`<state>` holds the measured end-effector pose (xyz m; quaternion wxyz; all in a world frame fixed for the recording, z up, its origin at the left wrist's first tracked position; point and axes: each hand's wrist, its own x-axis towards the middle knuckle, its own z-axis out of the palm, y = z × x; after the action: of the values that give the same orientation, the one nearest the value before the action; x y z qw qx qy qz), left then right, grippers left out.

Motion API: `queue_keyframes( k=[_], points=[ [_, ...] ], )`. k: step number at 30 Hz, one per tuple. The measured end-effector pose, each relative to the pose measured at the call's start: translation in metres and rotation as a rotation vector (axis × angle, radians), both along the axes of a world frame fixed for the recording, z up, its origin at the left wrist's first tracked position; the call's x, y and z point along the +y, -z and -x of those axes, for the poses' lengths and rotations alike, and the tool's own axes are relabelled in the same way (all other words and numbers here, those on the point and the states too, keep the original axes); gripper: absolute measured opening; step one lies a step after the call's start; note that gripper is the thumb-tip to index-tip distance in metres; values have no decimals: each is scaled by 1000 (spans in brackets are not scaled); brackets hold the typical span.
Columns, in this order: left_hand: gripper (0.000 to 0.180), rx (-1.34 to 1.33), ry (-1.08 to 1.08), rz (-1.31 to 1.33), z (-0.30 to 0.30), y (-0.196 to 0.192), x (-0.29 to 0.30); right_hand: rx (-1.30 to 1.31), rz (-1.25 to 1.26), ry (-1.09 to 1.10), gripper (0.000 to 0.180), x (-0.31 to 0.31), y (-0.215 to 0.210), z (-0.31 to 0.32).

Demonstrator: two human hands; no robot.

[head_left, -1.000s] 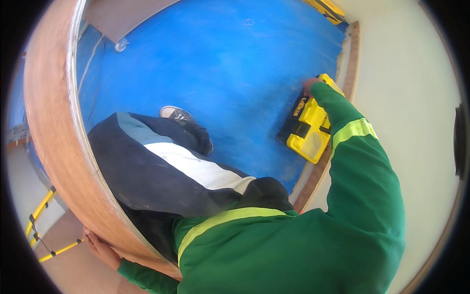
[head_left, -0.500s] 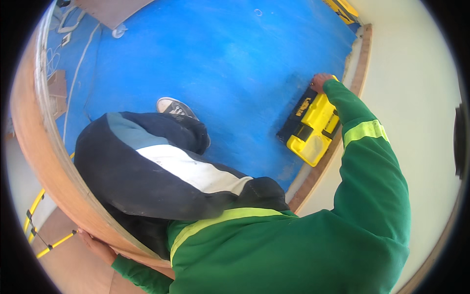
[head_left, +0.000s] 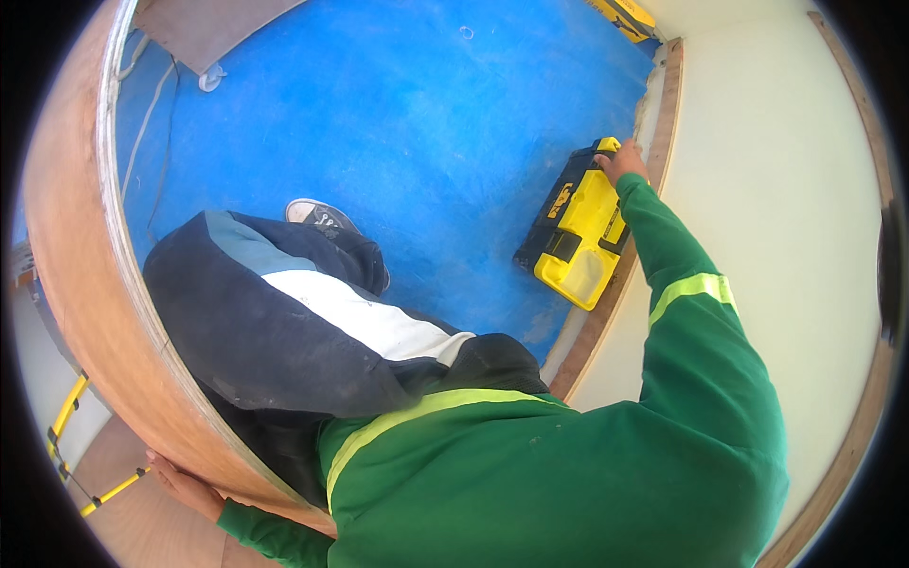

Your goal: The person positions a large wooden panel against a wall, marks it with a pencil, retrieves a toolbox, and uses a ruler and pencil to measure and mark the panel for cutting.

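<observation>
A yellow-and-black toolbox (head_left: 589,220) with a black front lies closed on the blue floor by the right wall. My right hand (head_left: 622,163) is at its far end, fingers bent against the lid beside a yellow latch. Its fingertips are partly hidden, but it appears to grip the lid's edge. My left hand (head_left: 187,487) lies against the outer side of a curved wooden panel (head_left: 123,312), its fingers stretched out and holding nothing.
My bent legs (head_left: 284,331) and one sneaker (head_left: 322,214) take up the middle of the blue floor (head_left: 407,114). A wooden strip (head_left: 606,312) edges the right wall. Another yellow-and-black case (head_left: 625,17) stands far right. Cables (head_left: 142,142) run along the left, and yellow rods (head_left: 118,492) lie outside the panel.
My right hand has shifted right along the toolbox's far end, uncovering the yellow latch. The whole view has turned slightly. My left hand stays against the panel.
</observation>
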<state>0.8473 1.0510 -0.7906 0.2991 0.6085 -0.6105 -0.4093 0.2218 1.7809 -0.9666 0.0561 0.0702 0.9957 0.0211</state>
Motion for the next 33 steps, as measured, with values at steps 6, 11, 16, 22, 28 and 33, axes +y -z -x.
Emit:
queue_keyframes(
  k=[6, 11, 16, 22, 28, 33],
  points=[
    [74, -29, 39, 25, 2, -1, 3, 100, 155, 136, 64, 4, 25, 4],
    [71, -37, 33, 28, 4, -4, 4, 52, 324, 75, 64, -18, 10, 3],
    [70, -66, -35, 37, 5, -3, 7, -227, -33, -19, 62, -9, -6, -53],
    [65, 56, 16, -15, 10, -1, 8, -725, 195, 108, 60, -38, -36, -151],
    [63, 53, 69, -8, 10, -1, 6, -465, 733, -33, 46, -72, -37, -152],
    [59, 75, 110, 16, 6, 2, 5, -104, -149, -157, 47, -34, -27, -96]
  ],
)
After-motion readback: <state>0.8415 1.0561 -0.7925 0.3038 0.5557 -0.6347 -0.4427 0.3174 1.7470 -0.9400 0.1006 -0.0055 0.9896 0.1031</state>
